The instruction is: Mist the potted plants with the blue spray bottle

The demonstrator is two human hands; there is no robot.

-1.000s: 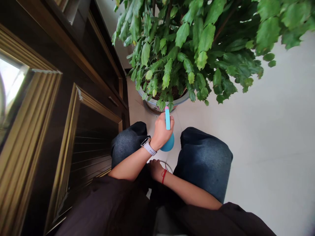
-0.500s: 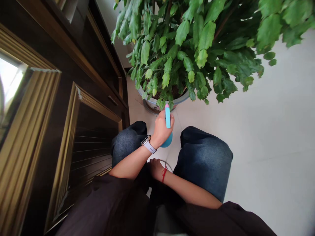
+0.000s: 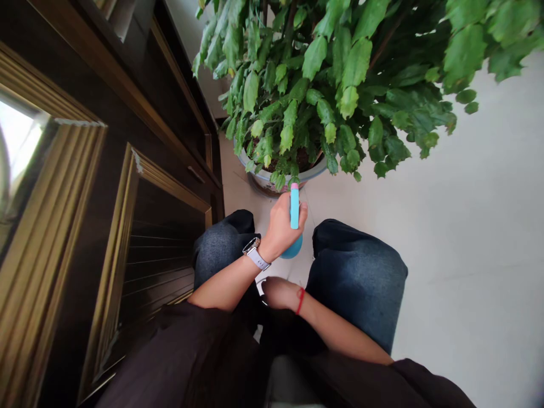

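Observation:
My left hand (image 3: 280, 224), wearing a watch with a pale strap, is wrapped round a blue spray bottle (image 3: 292, 247). The bottle's light-blue head has a pink tip pointing at the potted plant (image 3: 327, 107), just short of the pot's rim (image 3: 314, 171). Lower down, between my knees, my right hand (image 3: 280, 293) has a red string on its wrist. Its fingers look curled and lie in shadow. Beside them shows a white, curved-edged thing (image 3: 259, 286), mostly hidden, whose kind I cannot make out.
Dark wooden panelling (image 3: 170, 226) with gold trim runs along the left. Pale floor tiles (image 3: 467, 238) spread to the right. My knees in jeans (image 3: 361, 272) flank both hands. The plant's leafy stems hang far out over the pot and floor.
My left hand and the spray bottle have shifted slightly right and down. My right hand has moved a little right, and the white curved edge now shows to its left.

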